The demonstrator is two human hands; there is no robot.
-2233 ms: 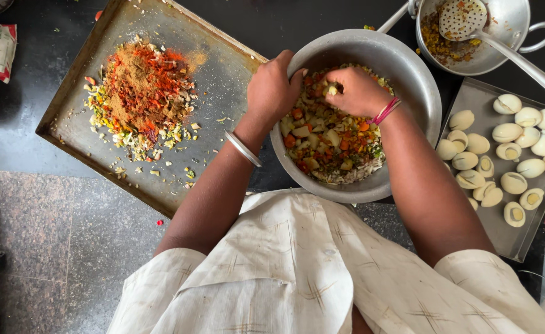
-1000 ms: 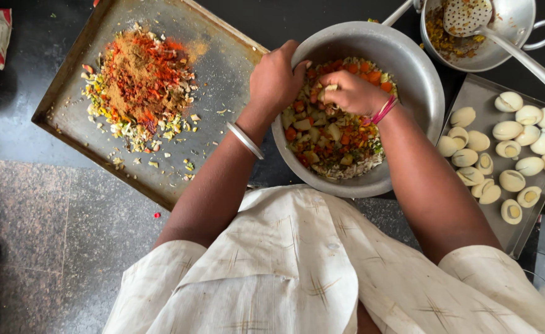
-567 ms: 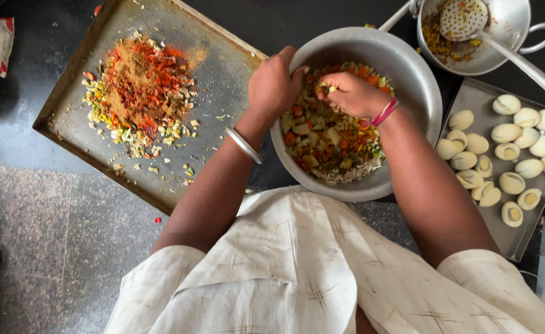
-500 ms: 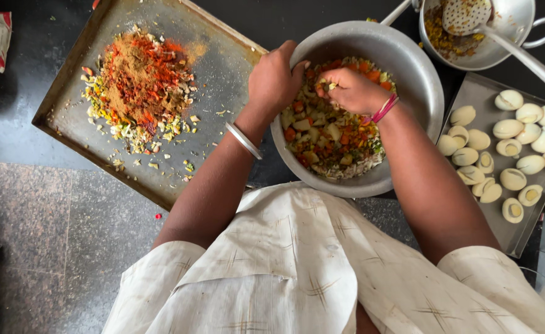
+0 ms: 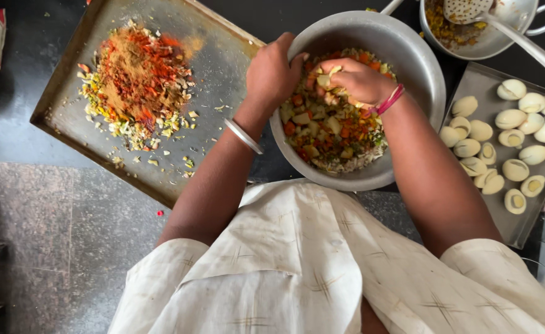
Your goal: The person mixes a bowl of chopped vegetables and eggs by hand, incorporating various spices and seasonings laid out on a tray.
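Two hands work in a metal bowl of chopped vegetables.

The left hand (image 5: pixel 273 73) grips the left rim of the steel bowl (image 5: pixel 408 55), fingers curled over its edge. The right hand (image 5: pixel 354 80) sits inside the bowl, closed around a clump of the vegetable mix (image 5: pixel 331 133), with pieces showing between its fingers. To the left lies a flat tray (image 5: pixel 223 68) bearing a spice heap (image 5: pixel 137 79). To the right, a smaller tray (image 5: pixel 479 77) holds halved boiled eggs (image 5: pixel 515 168). Far right stands a pot with a ladle (image 5: pixel 470 9).

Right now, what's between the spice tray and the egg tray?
In the head view, the big metal bowl of chopped vegetables, with both hands, left hand and right hand, in it.
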